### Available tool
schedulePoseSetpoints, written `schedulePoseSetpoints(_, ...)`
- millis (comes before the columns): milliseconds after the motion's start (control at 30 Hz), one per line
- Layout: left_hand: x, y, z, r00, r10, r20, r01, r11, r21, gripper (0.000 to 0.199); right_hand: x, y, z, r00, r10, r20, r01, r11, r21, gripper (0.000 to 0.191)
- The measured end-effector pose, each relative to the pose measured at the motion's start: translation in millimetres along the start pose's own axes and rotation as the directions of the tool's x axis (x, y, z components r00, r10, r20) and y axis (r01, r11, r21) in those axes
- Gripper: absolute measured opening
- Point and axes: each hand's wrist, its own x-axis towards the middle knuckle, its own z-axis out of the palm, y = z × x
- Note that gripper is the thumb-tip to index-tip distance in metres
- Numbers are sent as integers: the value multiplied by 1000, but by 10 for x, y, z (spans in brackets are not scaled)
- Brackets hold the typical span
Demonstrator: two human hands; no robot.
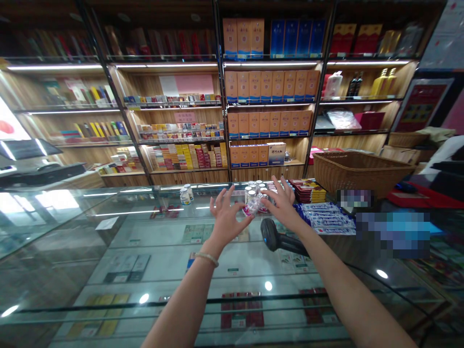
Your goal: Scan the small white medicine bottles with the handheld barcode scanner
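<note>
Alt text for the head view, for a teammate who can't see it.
Left hand and right hand, both spread open, flank a clear-wrapped item near small cans on a glass counter. A black scanner lies by the right forearm; blue packets and a wicker basket are to the right, with shelves of boxes behind.

Gap left of scanner [270,235]; packet [254,205], cans [251,194] block beyond.

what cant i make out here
Head view, blurred: the contents of the clear packet, and whether the left hand or right hand grips it.
Head view, behind the right forearm: the end of the black scanner's handle.
Head view, behind its front wall: the bottom of the wicker basket.
Head view, pixelated: whatever lies just right of the blue-and-white packets.
</note>
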Motion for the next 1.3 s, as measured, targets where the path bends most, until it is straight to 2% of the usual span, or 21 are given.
schedulePoseSetpoints(167,2,60,22,991,-88,-101,88,996,-6,29,-17,-114,94,973,198,-121,-195,980,39,40)
schedulePoseSetpoints(300,-24,110,93,980,-110,-164,117,993,34,33,-71,-253,149,974,211,-81,-206,977,61,41)
schedulePoseSetpoints(433,-40,149,157,975,-109,-195,122,991,56,30,-107,-315,210,977,193,-87,-186,979,84,38)
schedulePoseSetpoints(767,4,195,174,962,-217,-168,218,976,-12,32,-95,-330,263,957,283,-67,-255,928,273,36)
schedulePoseSetpoints(1033,-4,177,151,965,-205,-162,198,979,-58,28,-114,-366,248,950,293,-110,-253,927,278,34)
schedulePoseSetpoints(1300,0,196,79,967,-232,-107,223,971,-83,11,-121,-341,222,952,261,-158,-208,935,287,36)
